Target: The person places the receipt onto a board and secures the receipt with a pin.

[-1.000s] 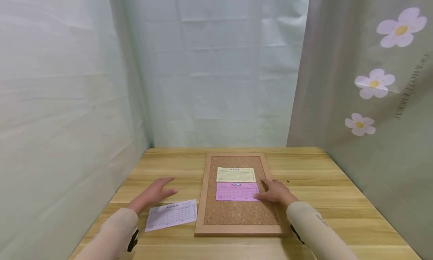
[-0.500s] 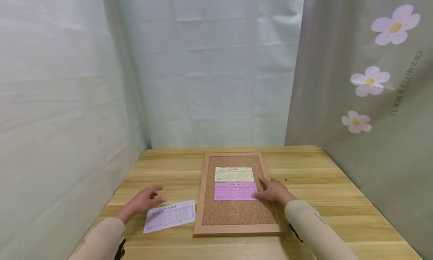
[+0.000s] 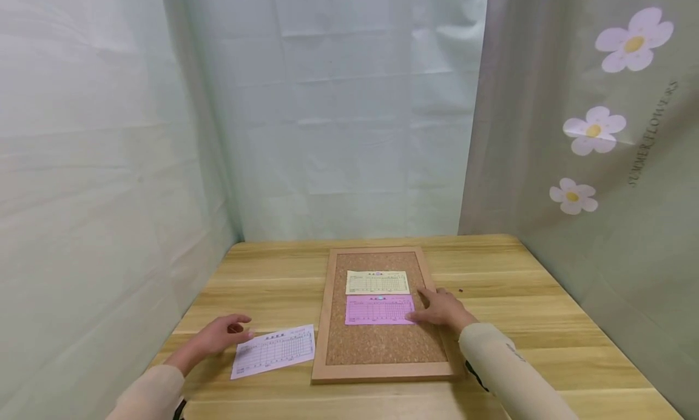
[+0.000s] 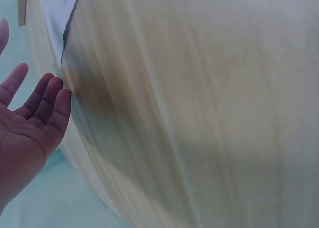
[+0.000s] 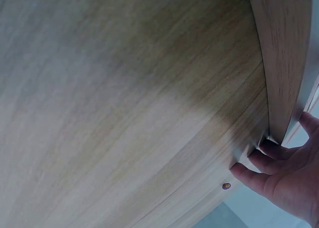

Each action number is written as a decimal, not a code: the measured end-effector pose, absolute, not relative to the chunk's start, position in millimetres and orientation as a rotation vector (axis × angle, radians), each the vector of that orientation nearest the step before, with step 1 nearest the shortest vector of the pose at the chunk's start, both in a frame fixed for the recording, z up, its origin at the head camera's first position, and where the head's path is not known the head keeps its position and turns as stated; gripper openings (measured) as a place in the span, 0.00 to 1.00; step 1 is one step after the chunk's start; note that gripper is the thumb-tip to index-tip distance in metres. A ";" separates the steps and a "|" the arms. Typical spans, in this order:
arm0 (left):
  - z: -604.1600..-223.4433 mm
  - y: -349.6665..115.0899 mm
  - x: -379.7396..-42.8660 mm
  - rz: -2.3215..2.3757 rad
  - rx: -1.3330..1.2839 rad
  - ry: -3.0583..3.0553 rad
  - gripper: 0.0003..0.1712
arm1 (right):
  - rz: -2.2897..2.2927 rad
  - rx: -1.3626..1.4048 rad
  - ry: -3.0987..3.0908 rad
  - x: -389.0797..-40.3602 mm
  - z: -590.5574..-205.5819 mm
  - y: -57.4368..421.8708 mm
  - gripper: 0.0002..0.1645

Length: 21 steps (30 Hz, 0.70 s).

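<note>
A cork board (image 3: 382, 350) with a wooden frame lies on the table. On it a yellow form slip (image 3: 377, 283) sits above a pink form slip (image 3: 377, 311); a small pale dot, perhaps a pin head, shows at the top of each. My right hand (image 3: 445, 309) rests at the board's right edge, its thumb at the pink slip's right side; in the right wrist view its fingertips (image 5: 241, 170) reach down beside the frame. A white form slip (image 3: 275, 350) lies left of the board. My left hand (image 3: 218, 335), holding nothing, hovers by its upper left corner with fingers loosely bent.
A small dark round object (image 5: 226, 186) lies on the wooden table (image 3: 519, 347) right of the board. Pale curtains (image 3: 349, 135) enclose the table at the back and sides, with printed flowers on the right one.
My left hand has moved left and nearer to me, from above the white slip to its left corner, its fingers bending more. My right hand stays at the board.
</note>
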<state>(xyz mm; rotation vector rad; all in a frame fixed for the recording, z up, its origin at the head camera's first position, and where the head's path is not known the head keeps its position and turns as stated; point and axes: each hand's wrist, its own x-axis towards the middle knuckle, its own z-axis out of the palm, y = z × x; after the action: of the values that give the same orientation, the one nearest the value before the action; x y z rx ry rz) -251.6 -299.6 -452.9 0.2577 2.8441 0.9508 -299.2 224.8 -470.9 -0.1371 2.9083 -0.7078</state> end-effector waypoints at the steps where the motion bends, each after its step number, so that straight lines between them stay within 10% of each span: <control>1: -454.0 -301.0 -251.1 0.966 0.259 2.838 0.31 | -0.706 -0.136 2.908 -299.0 -471.0 224.9 0.58; 21: -469.8 -320.0 -245.3 1.056 0.133 2.777 0.27 | -0.713 -0.138 2.915 -297.5 -470.7 224.7 0.58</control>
<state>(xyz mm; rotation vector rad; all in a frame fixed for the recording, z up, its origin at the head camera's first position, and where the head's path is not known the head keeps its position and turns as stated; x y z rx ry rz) -245.3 -320.0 -469.8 0.1331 2.7767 1.0564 -297.5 224.7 -470.7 -0.1378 2.9149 -0.7126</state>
